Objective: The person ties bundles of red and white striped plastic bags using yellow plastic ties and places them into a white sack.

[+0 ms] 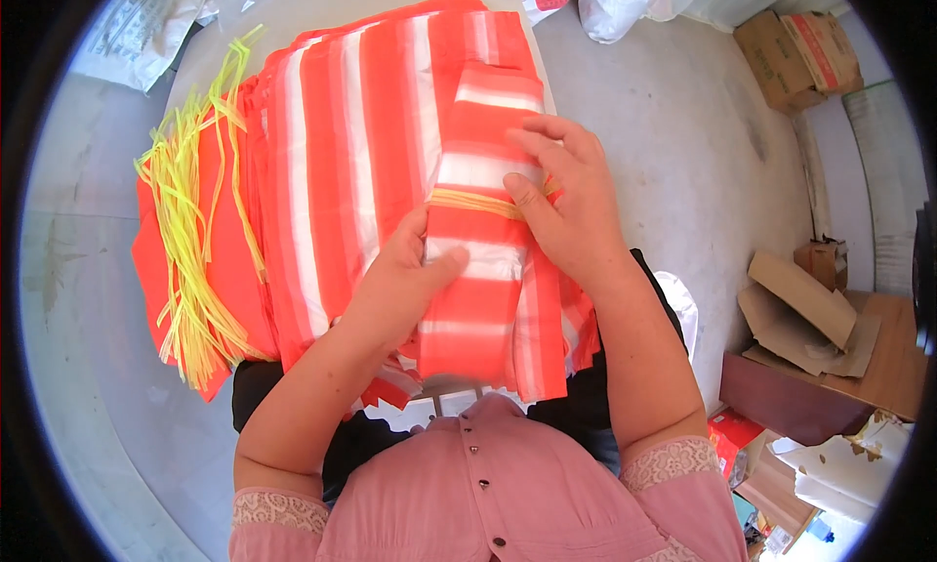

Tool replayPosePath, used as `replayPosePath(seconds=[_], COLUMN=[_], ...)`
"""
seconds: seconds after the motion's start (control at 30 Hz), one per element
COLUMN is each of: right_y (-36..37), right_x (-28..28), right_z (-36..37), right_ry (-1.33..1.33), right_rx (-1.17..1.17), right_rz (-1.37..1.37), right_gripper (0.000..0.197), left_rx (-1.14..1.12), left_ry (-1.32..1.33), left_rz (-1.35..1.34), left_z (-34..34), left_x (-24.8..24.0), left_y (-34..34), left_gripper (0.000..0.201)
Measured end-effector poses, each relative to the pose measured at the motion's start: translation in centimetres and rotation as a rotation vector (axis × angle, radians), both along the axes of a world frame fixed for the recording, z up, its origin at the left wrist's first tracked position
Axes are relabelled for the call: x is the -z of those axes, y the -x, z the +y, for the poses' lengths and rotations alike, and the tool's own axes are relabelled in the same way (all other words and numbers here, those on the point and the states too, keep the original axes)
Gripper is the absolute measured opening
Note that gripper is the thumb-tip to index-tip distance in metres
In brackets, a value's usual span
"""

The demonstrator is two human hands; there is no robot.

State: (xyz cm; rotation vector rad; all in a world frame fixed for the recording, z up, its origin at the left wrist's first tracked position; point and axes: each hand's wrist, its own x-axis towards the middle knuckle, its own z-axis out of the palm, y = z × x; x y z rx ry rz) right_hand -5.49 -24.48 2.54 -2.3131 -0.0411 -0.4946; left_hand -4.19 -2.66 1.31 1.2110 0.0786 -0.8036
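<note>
Pale grey floor point(673, 152) spreads out toward one and two o'clock, with a white plastic bag point(615, 5) at one, cardboard boxes point(781, 69) at two and an opened carton point(800, 318) on a brown wooden surface point(893, 333) just past three. From eleven o'clock, the edge of a light worktop point(303, 10) shows behind a broad stack of red-and-white striped sheets point(332, 162). Loose yellow strips point(181, 230) lie in a tangle at nine to ten o'clock, over the red left side of the stack.

Near the centre, toward twelve, a folded striped bundle point(478, 259) lies on the stack's right part, its long side running roughly from twelve to six. One orange-yellow band point(473, 203) crosses its middle. The left hand point(395, 279), at nine o'clock of the bundle, has its thumb on top; its other fingers are mostly hidden, so how firmly it grips cannot be told. At two o'clock, the right hand point(571, 191) is half unfolded, thumb and forefinger spread apart over the bundle's right edge, close to the band.
</note>
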Motion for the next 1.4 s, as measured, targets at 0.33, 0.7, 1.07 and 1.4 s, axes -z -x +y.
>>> replayPosePath(seconds=[0.33,0.7,1.07,1.4], right_y=[-2.0,-1.8,-2.2,-2.7], right_x=[2.1,1.5,1.8,2.3], right_z=[-3.0,-2.5,-0.5,-0.5], right_ry=[0.282,0.785,0.141,-0.017], right_rx=[0.138,-0.256,-0.214,-0.245], right_rz=[-0.064,0.151,-0.059,0.006], right_gripper=[0.051,0.04,0.018,0.018], left_rx=[0.089,0.097,0.127,0.113], left_ry=[-0.058,-0.055,-0.064,-0.031], left_rz=[-0.033,0.0,-0.007,0.007], left_z=[0.3,0.6,0.5,0.6], left_x=[0.4,0.7,0.4,0.4], left_y=[-0.2,-0.2,-0.2,-0.2], left_gripper=[0.061,0.059,0.054,0.055])
